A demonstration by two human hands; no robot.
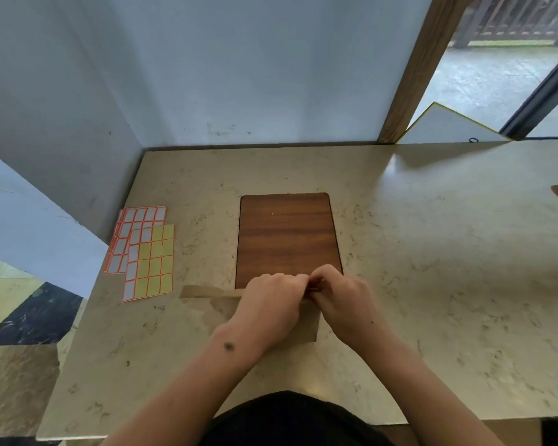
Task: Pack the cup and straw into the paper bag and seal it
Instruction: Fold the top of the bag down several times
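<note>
Left hand (271, 300) and right hand (340, 299) are both curling fingers onto the bag's (308, 328) top edge, knuckles touching (bag is lying flat on the table (432, 284), mostly hidden under the hands). Wood panel (287, 236) is sitting just beyond. Sticker sheets (142, 252) are lying far left.

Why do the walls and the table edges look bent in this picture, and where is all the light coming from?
Head view: the wide-angle lens bows the table edges and tilts the walls; daylight enters from the opening at upper right, leaving a pale glare patch and a dark slanted shadow on the far right of the table; the left hand and right hand, gripping the paper bag, look slightly motion-blurred.
</note>
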